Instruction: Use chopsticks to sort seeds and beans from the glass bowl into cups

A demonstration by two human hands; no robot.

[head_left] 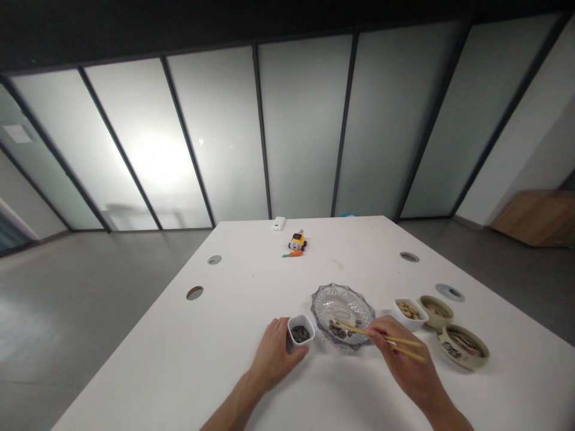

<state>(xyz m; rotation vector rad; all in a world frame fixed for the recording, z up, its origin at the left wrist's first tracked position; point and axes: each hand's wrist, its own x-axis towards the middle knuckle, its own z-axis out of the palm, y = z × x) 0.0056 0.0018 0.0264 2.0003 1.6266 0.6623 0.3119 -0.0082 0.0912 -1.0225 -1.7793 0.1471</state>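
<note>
My left hand (275,353) is wrapped round a small white square bowl (291,340) with dark seeds (300,334) in it. The bowl is beside a clear glass plate (321,299) with a scalloped rim. Wooden chopsticks (404,340) are gripped in my right hand (402,362). Their tips reach into the plate, at a cluster of dark seeds (340,330) near its front edge. Whether the tips pinch a seed is too small to tell.
Right of the plate stand a white bowl (415,323) of pale pieces and two beige round bowls (465,360) (442,302) with contents. Farther back are a yellow toy car (297,240), a toy carrot (294,254) and a white box (278,224). The white table (242,287) has round holes.
</note>
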